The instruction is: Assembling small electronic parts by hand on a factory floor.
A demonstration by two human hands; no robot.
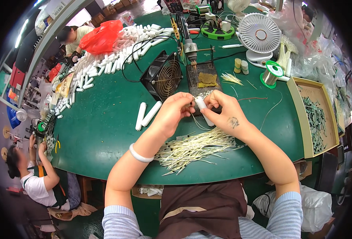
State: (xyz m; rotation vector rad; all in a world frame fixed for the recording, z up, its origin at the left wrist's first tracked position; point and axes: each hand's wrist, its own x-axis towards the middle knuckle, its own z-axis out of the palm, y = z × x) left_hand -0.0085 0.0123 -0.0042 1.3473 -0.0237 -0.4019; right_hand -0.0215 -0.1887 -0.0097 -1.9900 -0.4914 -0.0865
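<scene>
Both hands meet over the green table, just in front of the black square fan: right hand fingers wrapped round a smooth white tube, left hand fingertips pinched at its upper end. Nearer the person than the fan lies a loose heap of thin pale wires. Left of the fan base, two more white tubes; right of it, a soldering stand with yellow sponge.

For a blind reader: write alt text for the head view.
Both hands, left hand and right hand, hold a white tube over a green table, above a pile of pale wires. A black fan stands behind.
</scene>
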